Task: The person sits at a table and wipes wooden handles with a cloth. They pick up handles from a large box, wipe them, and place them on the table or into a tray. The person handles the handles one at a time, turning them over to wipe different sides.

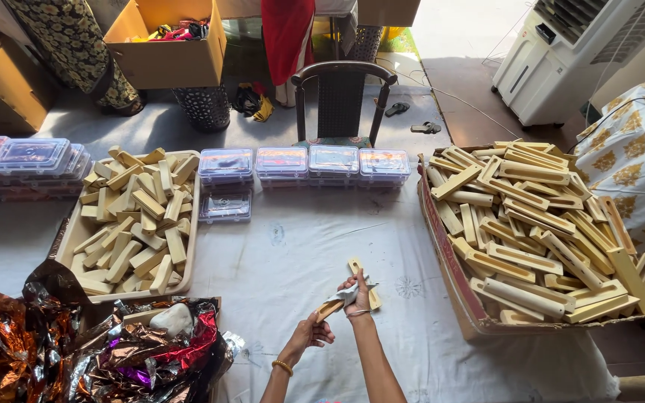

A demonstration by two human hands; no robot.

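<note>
Left hand (309,333) closed around the near end of a slotted wooden piece (345,291); right hand (357,292) closed on a small pale cloth (346,295) pressed against the same piece. Piece held just above the white table cover (278,254), directly ahead of both wrists.

Possible faults from here:
- Piece likely to slip from the left-hand grip, since only one end is held while the cloth pushes on the middle; a drop onto the cover probable.
- Cloth liable to snag in the slot and bunch up, leaving part of the surface unwiped.
- Finished and unfinished pieces liable to be mixed, with two separate stocks lying on either side.

Packages by place:
- Right of the hands: wide, shallow cardboard box (449,261), brown with a reddish printed side, heaped with long slotted wooden bars (531,231).
- Left and ahead of the hands: pale tray (192,224) filled with short wooden blocks (136,216).
- Straight ahead, beyond the piece: row of clear, flat plastic cases (304,162) with reddish and blue contents; one more case lying flat in front of the row; a further stack far left.
- Near left: crumpled foil wrapping (106,351), copper, red and purple.
- Far beyond the table: open brown carton (166,45) on the floor; dark chair (341,97) facing the table.

Label print too small to make out.
</note>
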